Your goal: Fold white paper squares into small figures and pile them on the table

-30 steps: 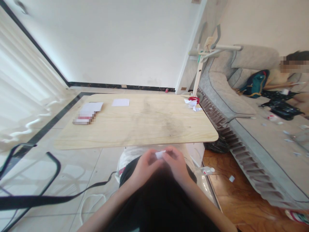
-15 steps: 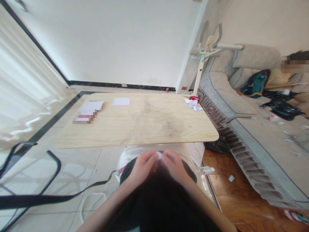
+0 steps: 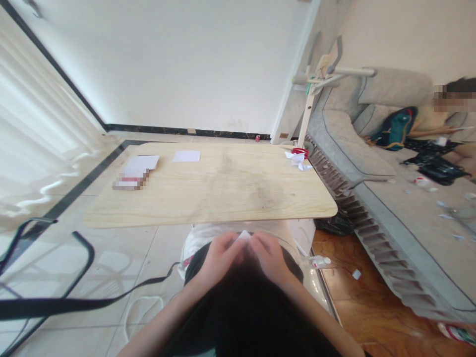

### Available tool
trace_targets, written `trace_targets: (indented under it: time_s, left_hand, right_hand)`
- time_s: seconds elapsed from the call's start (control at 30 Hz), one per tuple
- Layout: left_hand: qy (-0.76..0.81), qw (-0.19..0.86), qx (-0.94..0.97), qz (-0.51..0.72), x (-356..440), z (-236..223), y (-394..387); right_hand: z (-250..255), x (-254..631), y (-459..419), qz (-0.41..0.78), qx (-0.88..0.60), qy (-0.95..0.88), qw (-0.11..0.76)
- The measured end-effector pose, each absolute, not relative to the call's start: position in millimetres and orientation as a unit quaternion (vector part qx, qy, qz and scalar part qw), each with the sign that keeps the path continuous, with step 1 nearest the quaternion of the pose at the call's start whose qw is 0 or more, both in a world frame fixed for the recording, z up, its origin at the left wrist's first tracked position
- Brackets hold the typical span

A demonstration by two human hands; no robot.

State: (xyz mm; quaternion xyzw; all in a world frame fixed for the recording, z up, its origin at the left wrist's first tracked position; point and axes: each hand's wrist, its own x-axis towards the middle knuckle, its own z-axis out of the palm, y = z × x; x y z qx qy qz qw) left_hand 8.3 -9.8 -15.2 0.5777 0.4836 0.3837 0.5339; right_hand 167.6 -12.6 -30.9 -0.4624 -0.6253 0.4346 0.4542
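Observation:
My left hand (image 3: 218,256) and my right hand (image 3: 268,256) meet in front of my chest, just below the near edge of the wooden table (image 3: 208,191). Both pinch a small piece of white paper (image 3: 244,235) between the fingertips, and most of it is hidden by my fingers. On the table's far left lie white paper sheets (image 3: 140,162) and another sheet (image 3: 186,156). Crumpled white paper (image 3: 297,159) lies at the far right corner beside a red ring-shaped thing (image 3: 299,150).
A grey sofa (image 3: 372,163) runs along the right, with a person at its far end, a teal bag (image 3: 392,127) and scattered bits. A white stand (image 3: 312,94) rises behind the table. Black straps (image 3: 74,297) cross the tiled floor at left. A small bottle (image 3: 320,262) lies on the floor.
My hands have drawn closer together and slightly lower, folding in over the paper, so less of it shows now. Nothing on the table has moved.

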Motion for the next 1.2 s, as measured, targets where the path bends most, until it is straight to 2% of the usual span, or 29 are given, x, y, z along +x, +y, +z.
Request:
trace_targets:
  time_s: [0.37,0.6,1.2]
  left_hand:
    - [0.487,0.517,0.590,0.383,8.7,-13.5,-10.8]
    - [0.469,0.521,0.608,0.373,6.4,-14.7,-10.8]
    - [0.477,0.536,0.572,0.398,5.0,-16.1,-12.2]
  right_hand:
    - [-30.3,167.4,-11.0,0.426,-0.462,-0.632,0.454]
    - [-29.4,167.1,-10.8,0.467,-0.450,-0.624,0.436]
    - [-32.9,168.8,-13.6,0.432,-0.472,-0.623,0.451]
